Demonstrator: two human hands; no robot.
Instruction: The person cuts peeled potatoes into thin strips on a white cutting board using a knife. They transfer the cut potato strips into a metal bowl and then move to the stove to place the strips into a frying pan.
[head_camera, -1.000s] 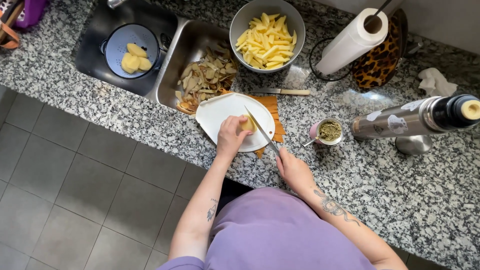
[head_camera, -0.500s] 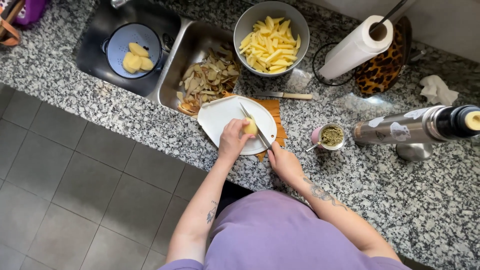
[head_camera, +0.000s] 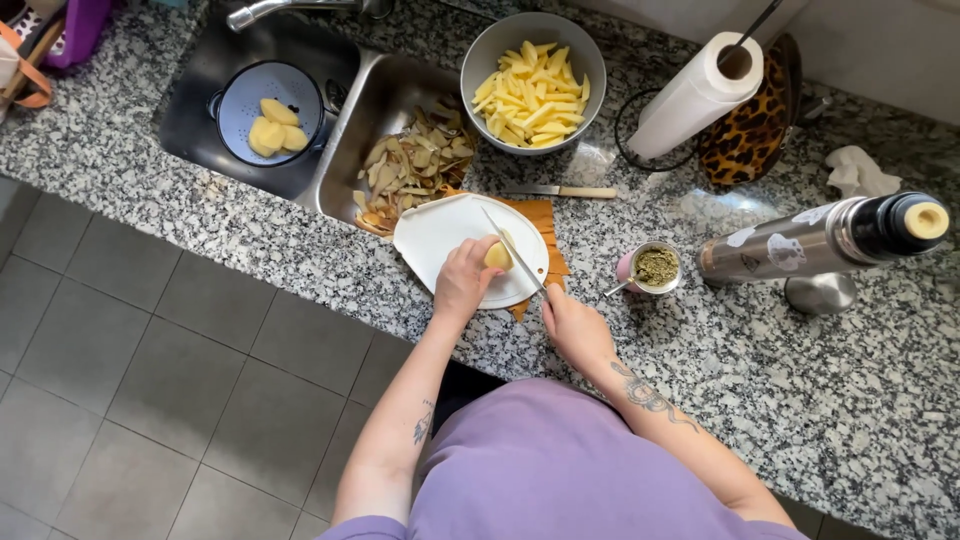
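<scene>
Right now my left hand (head_camera: 462, 285) pins the potato (head_camera: 498, 256) on the white plate (head_camera: 440, 235) while my right hand (head_camera: 572, 325) grips the knife (head_camera: 512, 250) across it. Fingertips sit close to the blade; a slip on the smooth plate could nick them.

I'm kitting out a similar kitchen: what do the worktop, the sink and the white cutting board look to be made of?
The worktop looks like polished granite: speckled grey, black and white, with soft glare. The sink seems brushed stainless steel, grey with a dull sheen. The white cutting board, where the left hand steadies a potato piece under the knife held by the right hand, is probably plastic: thin, smooth, uniformly white.
</scene>
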